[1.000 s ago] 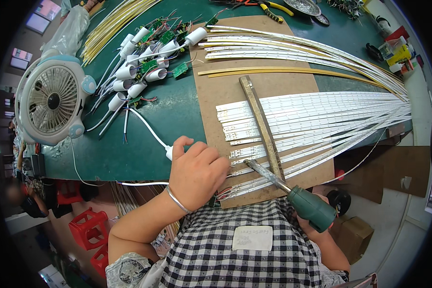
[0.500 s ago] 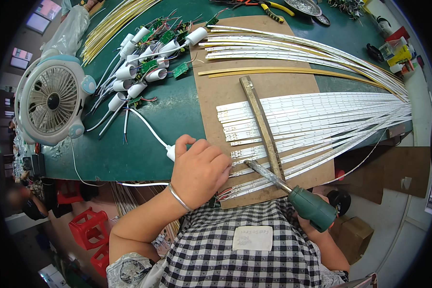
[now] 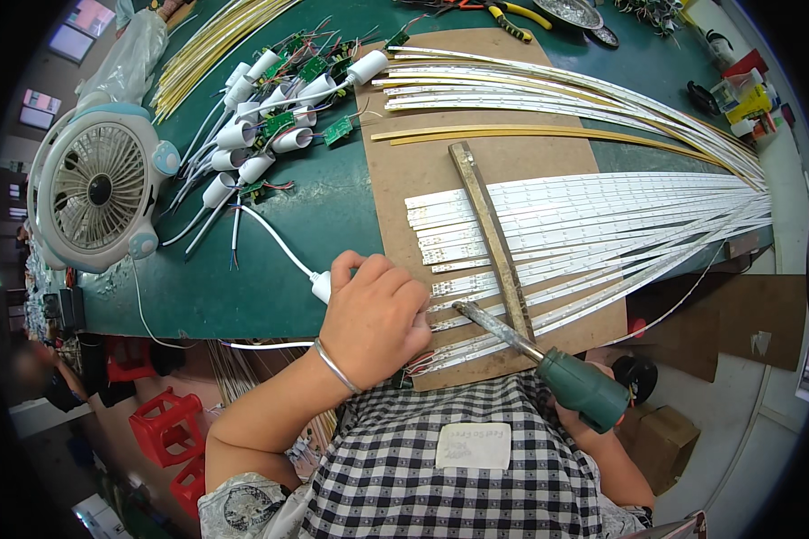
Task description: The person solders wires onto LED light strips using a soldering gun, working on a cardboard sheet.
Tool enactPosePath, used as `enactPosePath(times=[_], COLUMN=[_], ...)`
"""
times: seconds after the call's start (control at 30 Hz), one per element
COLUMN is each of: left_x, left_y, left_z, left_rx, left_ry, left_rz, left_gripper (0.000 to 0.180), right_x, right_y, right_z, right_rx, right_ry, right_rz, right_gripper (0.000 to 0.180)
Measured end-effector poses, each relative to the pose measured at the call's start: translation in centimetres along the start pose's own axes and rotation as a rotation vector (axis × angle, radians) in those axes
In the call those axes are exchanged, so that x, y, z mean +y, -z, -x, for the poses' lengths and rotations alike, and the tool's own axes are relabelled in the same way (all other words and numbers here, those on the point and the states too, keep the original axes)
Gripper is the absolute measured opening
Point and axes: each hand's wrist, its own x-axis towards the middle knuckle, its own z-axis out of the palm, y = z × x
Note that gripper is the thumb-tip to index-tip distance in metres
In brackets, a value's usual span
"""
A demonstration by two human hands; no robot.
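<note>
My left hand [image 3: 377, 314], a metal bangle on its wrist, is closed at the left ends of the white LED strips [image 3: 557, 220]. Its fingertips are hidden beneath it, so what they pinch does not show. A white plastic end cap [image 3: 322, 286] with a white cable pokes out beside its knuckles. Thin coloured wires [image 3: 419, 364] lie at the lowest strip's end. My right hand [image 3: 573, 418], mostly behind the green handle, is closed on a soldering iron [image 3: 584, 390]. The iron's tip is at the strip ends, right of my left fingers. A bar [image 3: 493, 238] lies across the strips.
A brown board [image 3: 391, 180] lies under the strips on the green table [image 3: 333, 202]. White caps with cables and green circuit boards [image 3: 337, 131] are heaped at the upper left, near a fan [image 3: 99, 189]. Pliers [image 3: 510, 22] and a metal dish [image 3: 568, 13] are at the back.
The soldering iron's tip has shifted slightly left, toward my left hand. My left hand has barely moved.
</note>
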Motion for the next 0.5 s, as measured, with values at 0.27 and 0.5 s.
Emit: enactPosePath(times=[0.27,0.5], left_x=[-0.19,-0.19], left_y=[0.06,0.02], left_z=[-0.04,0.07], left_rx=[-0.042,-0.035], left_ry=[-0.002,0.007], left_rz=[-0.009,-0.016], left_gripper=[0.012,0.012], right_x=[-0.04,-0.42], right_y=[0.06,-0.21], right_z=[0.54,-0.32], right_rx=[-0.02,-0.101], right_ry=[-0.08,0.015], right_rz=[-0.002,0.08], right_gripper=[0.022,0.024])
